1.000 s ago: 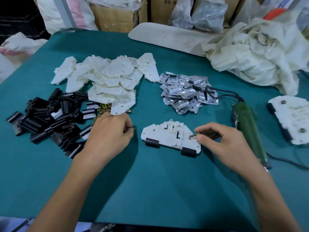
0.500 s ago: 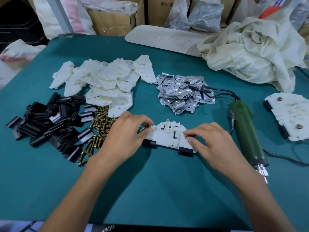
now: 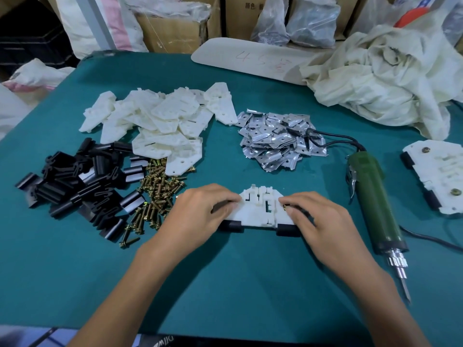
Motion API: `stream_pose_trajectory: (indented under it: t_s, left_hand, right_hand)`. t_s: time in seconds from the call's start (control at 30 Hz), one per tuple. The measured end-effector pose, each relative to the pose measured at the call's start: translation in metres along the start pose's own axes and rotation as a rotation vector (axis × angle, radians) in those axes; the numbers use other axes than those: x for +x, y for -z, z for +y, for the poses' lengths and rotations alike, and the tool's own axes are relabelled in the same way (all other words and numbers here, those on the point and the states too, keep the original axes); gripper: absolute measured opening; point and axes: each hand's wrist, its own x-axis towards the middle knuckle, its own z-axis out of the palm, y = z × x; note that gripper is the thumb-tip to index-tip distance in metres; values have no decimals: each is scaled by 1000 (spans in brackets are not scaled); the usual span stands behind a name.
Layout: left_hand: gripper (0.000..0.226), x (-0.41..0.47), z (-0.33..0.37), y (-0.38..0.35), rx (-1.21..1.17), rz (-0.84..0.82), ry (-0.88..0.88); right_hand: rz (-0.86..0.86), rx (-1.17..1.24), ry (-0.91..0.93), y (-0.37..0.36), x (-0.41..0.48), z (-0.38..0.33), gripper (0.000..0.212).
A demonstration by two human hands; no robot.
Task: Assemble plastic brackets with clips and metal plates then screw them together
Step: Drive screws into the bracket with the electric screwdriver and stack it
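Head view: both your hands are on the white bracket [image 3: 258, 211] in the middle of the teal table [image 3: 225, 284].
Your left hand [image 3: 198, 216] curls its fingers over the bracket's left end; your right hand [image 3: 323, 221] pinches a brass screw [image 3: 285, 208] at its right end, near the green screwdriver [image 3: 373, 196].

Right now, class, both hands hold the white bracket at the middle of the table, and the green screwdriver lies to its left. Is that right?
Not quite. The head view shows the green screwdriver lying to the right of the white bracket, not the left. The left hand and right hand do hold that bracket at the middle of the table.
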Motion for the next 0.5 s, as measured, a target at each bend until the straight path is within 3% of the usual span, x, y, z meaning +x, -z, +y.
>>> stream_pose_trajectory:
  t_s: [0.13, 0.3, 0.43, 0.5]
  left_hand:
    - [19, -6, -1, -4, 17, 24, -19]
    - [37, -8, -4, 0, -113, -27, 30]
    - [31, -3, -4, -2, -102, 0, 75]
    - [28, -2, -2, -7, -64, 31, 91]
  right_hand:
    - [-18, -50, -39, 6, 4, 2, 5]
    - [-86, -71, -25, 12, 7, 0, 14]
    - [-93, -66, -63, 14, 12, -4, 7]
    - [-108, -126, -87, 14, 14, -6, 19]
